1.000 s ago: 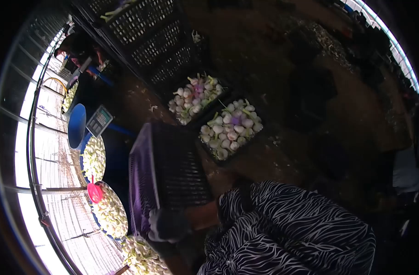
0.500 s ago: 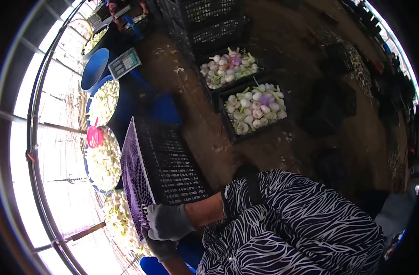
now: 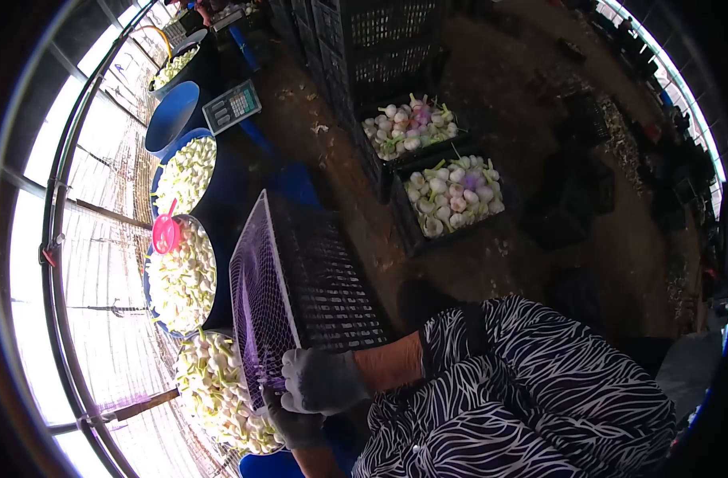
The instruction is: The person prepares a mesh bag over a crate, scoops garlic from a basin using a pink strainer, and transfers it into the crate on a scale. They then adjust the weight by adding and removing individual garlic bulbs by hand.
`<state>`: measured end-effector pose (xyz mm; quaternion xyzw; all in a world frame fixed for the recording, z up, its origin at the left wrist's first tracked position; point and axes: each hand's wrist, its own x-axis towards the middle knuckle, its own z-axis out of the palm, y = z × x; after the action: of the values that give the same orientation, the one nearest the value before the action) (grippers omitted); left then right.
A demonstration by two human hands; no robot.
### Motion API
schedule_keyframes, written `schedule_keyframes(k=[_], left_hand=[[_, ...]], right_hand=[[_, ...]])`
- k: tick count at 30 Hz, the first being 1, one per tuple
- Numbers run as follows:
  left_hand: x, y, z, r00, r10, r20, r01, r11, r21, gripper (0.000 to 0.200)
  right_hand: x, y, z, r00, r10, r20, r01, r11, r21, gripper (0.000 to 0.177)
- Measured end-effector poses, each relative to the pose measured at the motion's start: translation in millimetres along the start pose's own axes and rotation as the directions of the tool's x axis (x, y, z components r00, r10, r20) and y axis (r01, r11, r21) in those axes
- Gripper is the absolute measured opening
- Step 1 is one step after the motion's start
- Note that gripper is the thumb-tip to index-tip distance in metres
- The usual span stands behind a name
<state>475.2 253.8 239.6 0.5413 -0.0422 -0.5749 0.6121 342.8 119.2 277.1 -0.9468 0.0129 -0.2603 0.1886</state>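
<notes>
A purple mesh net (image 3: 256, 295) is stretched along the pale rim of a black slatted crate (image 3: 332, 271), left of my body. My right hand (image 3: 320, 382), in a grey glove, has its fingers curled at the net's near end, closed on the mesh. Just below it, my left hand (image 3: 296, 426) wears a darker glove and reaches up to the same near corner of the net. Its fingers are partly hidden behind the right hand, and they look closed at the mesh. Several tubs of peeled garlic (image 3: 221, 390) stand beyond the net.
Two crates of garlic bulbs (image 3: 455, 195) sit on the floor, beside stacked black crates (image 3: 388, 40). A pink scoop (image 3: 166, 233) lies on the garlic in one tub. A scale (image 3: 232, 107) stands beside a blue tub (image 3: 171, 119). Another person's hand shows at the top.
The view has shifted, so crate, net and hands appear slightly further right. My right hand has turned a little, still at the net's near end.
</notes>
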Motion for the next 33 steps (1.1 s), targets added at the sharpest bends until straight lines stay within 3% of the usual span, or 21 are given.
schedule_keyframes(k=[1,2,4,7,9,10,11,13,14,15,16,17,19,20,21,23,25,28,29,31,33], left_hand=[[5,2,4,0.999,-0.03,-0.033,0.027,0.994,-0.101,0.033],[7,6,9,0.983,0.185,0.02,-0.183,0.942,0.282,0.034],[17,19,0,0.95,0.288,0.124,-0.308,0.786,0.536,0.032],[46,49,-9,0.979,0.177,0.096,-0.2,0.807,0.556,0.023],[61,79,39,0.963,0.244,0.114,-0.228,0.512,0.828,0.021],[80,92,50,0.994,0.098,-0.044,-0.061,0.852,0.52,0.021],[100,105,60,0.978,-0.053,-0.2,0.069,0.995,0.073,0.022],[133,112,73,0.946,-0.093,-0.311,0.097,0.995,-0.004,0.023],[153,103,35,0.983,-0.041,-0.177,0.037,0.999,-0.026,0.021],[164,89,41,0.975,0.183,-0.128,-0.163,0.975,0.151,0.016],[162,91,65,0.932,0.36,-0.044,-0.273,0.775,0.57,0.013],[164,100,83,0.878,0.467,0.101,-0.312,0.401,0.861,0.009],[177,121,52,0.945,0.319,-0.073,-0.224,0.792,0.568,0.008],[180,127,53,0.95,0.305,-0.07,-0.213,0.793,0.571,0.008],[183,136,63,0.954,0.291,-0.068,-0.201,0.793,0.575,0.008],[188,154,96,0.91,0.401,0.103,-0.275,0.399,0.875,0.004],[205,166,110,0.968,0.196,-0.158,-0.132,0.929,0.347,0.006],[254,174,88,0.983,0.15,-0.109,-0.103,0.93,0.353,0.008],[272,177,80,0.984,0.164,-0.07,-0.126,0.917,0.379,0.011],[305,184,62,0.996,0.014,-0.085,0.003,0.982,0.189,0.022],[340,204,56,0.998,0.053,0.032,-0.059,0.975,0.216,0.045]], right_hand=[[4,3,1,1.0,0.011,0.003,-0.011,1.0,-0.018,0.037],[8,7,0,1.0,0.003,-0.004,-0.003,1.0,-0.021,0.032],[19,16,-10,1.0,-0.014,-0.024,0.014,1.0,-0.021,0.02],[32,43,-17,0.994,0.014,-0.107,-0.016,1.0,-0.018,0.019],[38,77,-30,0.992,0.049,-0.113,-0.049,0.999,0.001,0.02],[38,99,-38,0.991,0.057,-0.119,-0.056,0.998,0.008,0.021],[60,107,-48,0.991,0.088,-0.105,-0.081,0.994,0.067,0.022],[54,152,-67,0.989,0.119,-0.092,-0.093,0.965,0.245,0.023],[54,173,-83,0.984,0.172,0.042,-0.176,0.936,0.303,0.029],[45,203,-81,0.968,0.169,-0.185,-0.099,0.937,0.336,0.034],[34,237,-80,0.901,0.174,-0.397,-0.022,0.933,0.359,0.039],[31,261,-93,0.854,0.336,-0.396,-0.187,0.91,0.369,0.045],[23,311,-119,0.687,0.631,-0.361,-0.489,0.769,0.412,0.059],[3,354,-110,0.678,0.616,-0.401,-0.624,0.77,0.128,0.066],[-19,388,-96,0.597,0.74,-0.311,-0.723,0.664,0.191,0.07],[-47,434,-71,0.444,0.877,-0.185,-0.844,0.479,0.241,0.086],[-76,468,-41,0.35,0.935,-0.06,-0.87,0.348,0.35,0.099],[-82,480,-57,0.132,0.991,0.023,-0.945,0.119,0.304,0.095],[-66,473,-78,0.096,0.97,0.224,-0.845,-0.039,0.533,0.087],[-108,510,-29,0.25,0.949,0.194,-0.931,0.181,0.316,0.063],[-119,522,10,0.36,0.913,0.189,-0.932,0.363,0.022,0.05]])
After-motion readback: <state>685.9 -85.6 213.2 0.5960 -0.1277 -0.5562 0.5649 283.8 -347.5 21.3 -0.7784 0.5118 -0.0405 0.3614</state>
